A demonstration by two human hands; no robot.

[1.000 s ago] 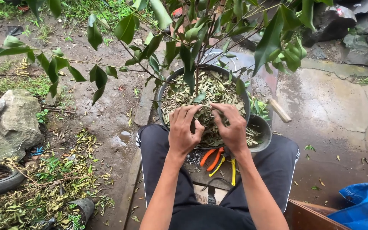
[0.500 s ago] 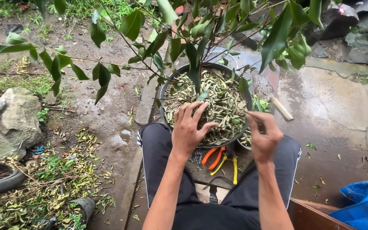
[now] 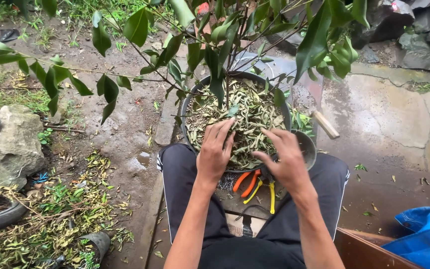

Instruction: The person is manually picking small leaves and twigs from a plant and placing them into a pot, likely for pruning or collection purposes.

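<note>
Rock (image 3: 11,144) far left, your left hand (image 3: 214,152) flat and open on the leaves (image 3: 252,112) in the pot (image 3: 191,99) between your knees, gripping nothing, your right hand (image 3: 285,157) spread at the pot's near rim, empty, pliers (image 3: 255,187) beneath, blue sheet (image 3: 424,239) far right.

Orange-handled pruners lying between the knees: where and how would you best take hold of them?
Probably by the two orange handles, reaching down from above with the right hand, which is just over them. The handles splay toward the person and lie exposed on the ground; the blade end is tucked under the black pot rim, beside yellow-handled pliers.
</note>
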